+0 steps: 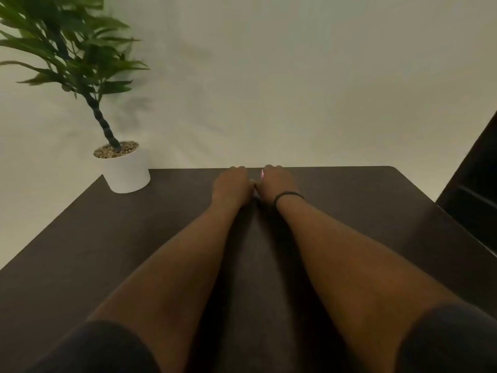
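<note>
Both my bare arms stretch forward over a dark brown table (113,251). My left hand (232,185) and my right hand (277,185) lie side by side at the table's far edge, thumbs touching. The fingers of both hands are curled, with only the knuckles showing, and the fingertips are hidden. A small pink thing (262,175) shows as a thin sliver at the inner side of my right hand, which seems to grip it. I cannot tell what it is. A black band (289,196) circles my right wrist.
A green plant in a white pot (126,170) stands at the table's far left corner. A pale wall runs behind the table. A dark piece of furniture (473,189) stands off the right side. Dark sleeves cover my upper arms.
</note>
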